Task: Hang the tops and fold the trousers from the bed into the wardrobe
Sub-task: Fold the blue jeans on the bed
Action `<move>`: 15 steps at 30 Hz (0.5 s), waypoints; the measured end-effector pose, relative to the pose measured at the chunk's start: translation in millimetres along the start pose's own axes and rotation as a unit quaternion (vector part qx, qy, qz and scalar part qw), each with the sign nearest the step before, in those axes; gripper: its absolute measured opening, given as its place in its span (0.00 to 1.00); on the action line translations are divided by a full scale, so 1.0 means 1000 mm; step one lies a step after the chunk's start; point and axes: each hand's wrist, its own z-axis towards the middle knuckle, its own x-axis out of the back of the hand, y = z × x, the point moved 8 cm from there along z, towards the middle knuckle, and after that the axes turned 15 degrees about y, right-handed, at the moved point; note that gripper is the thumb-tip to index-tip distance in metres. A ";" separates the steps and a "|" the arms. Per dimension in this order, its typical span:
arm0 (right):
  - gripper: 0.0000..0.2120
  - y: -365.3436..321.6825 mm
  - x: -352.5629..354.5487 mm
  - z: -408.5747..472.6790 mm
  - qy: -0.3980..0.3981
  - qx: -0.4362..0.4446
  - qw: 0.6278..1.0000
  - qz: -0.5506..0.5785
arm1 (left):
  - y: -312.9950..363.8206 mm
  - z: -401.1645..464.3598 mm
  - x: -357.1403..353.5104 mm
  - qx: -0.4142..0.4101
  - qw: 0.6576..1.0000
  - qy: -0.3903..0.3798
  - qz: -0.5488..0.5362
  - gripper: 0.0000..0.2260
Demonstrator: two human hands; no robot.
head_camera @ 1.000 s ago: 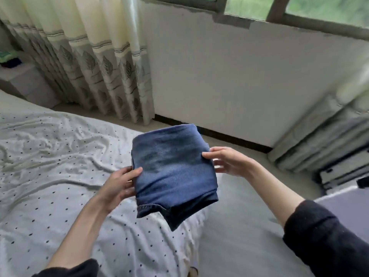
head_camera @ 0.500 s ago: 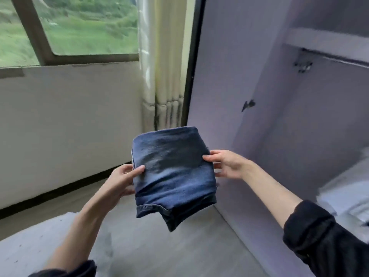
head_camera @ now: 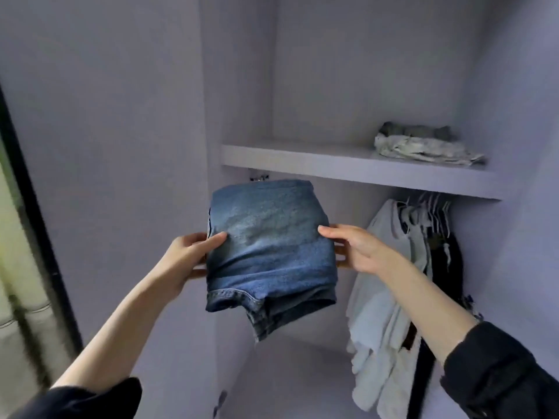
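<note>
A folded pair of blue denim trousers (head_camera: 269, 252) is held up in front of the open wardrobe, just below its shelf (head_camera: 348, 169). My left hand (head_camera: 187, 257) grips the bundle's left edge, thumb on top and fingers underneath. My right hand (head_camera: 355, 247) grips the right edge the same way. One hem corner droops from the bottom of the bundle. Several tops (head_camera: 393, 291) hang on hangers under the shelf at the right.
A folded grey and white garment (head_camera: 423, 145) lies on the right part of the shelf. The wardrobe's open door panel (head_camera: 121, 146) stands at the left, with a curtain (head_camera: 18, 267) beyond it. The wardrobe floor (head_camera: 287, 385) lies below the trousers.
The view has swung right from the bed past the window to the wardrobe interior. Both hands keep the same grip on the trousers, now raised toward the shelf.
</note>
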 end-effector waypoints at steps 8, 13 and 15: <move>0.17 -0.118 0.063 0.023 0.127 0.090 0.986 0.059 | 0.135 0.087 -0.085 -0.127 0.986 -0.107 -0.013 0.11; 0.17 -0.183 0.095 0.052 0.166 0.145 0.973 0.068 | 0.198 0.138 -0.133 -0.170 0.974 -0.148 -0.024 0.14; 0.15 -0.202 0.105 0.068 0.174 0.155 0.970 0.072 | 0.214 0.160 -0.152 -0.181 0.971 -0.153 -0.033 0.13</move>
